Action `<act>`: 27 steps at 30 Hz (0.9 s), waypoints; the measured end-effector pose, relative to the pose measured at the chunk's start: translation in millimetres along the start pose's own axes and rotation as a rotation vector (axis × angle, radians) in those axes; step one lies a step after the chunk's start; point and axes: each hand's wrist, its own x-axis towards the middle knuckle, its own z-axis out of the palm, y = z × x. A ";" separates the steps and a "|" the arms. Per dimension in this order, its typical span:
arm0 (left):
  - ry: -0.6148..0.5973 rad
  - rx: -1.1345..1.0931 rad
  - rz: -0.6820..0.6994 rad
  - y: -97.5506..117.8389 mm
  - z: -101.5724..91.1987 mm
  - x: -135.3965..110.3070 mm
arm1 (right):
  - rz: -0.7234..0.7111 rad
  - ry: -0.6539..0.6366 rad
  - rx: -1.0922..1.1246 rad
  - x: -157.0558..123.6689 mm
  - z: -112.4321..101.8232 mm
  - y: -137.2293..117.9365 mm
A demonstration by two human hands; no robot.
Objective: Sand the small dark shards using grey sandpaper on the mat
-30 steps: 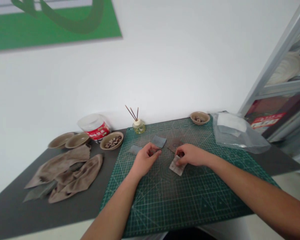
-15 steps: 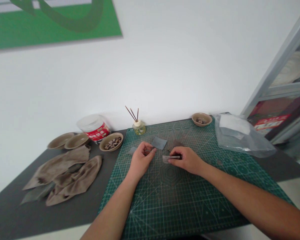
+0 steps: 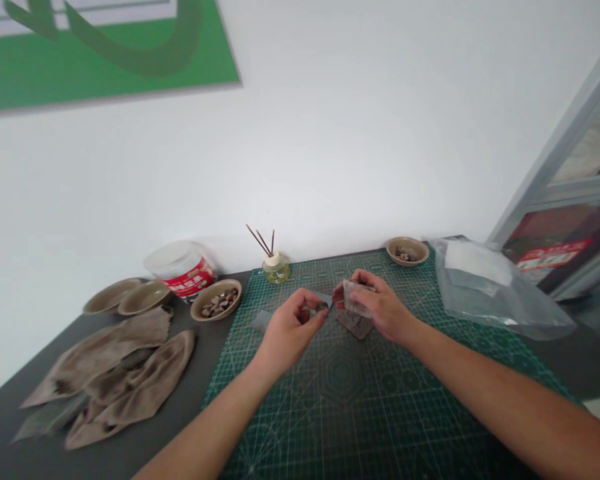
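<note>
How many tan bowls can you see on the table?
4: two side by side at the table's left end, one holding small brown pieces beside the cutting mat, and one with pieces at the mat's far edge. Others may be hidden.

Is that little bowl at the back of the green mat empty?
Not empty: the small tan bowl holds a few small brownish pieces in its bottom, with much of its inside still bare.

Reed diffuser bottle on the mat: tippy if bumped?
The squat glass bottle probably resists a light nudge. Liquid inside likely makes it heavy for its size. The leaning reeds look loose and may shift.
</note>
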 end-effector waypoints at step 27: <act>0.176 0.186 0.037 -26.7 17.8 0.7 | -0.338 0.095 -0.731 -17.1 16.1 21.1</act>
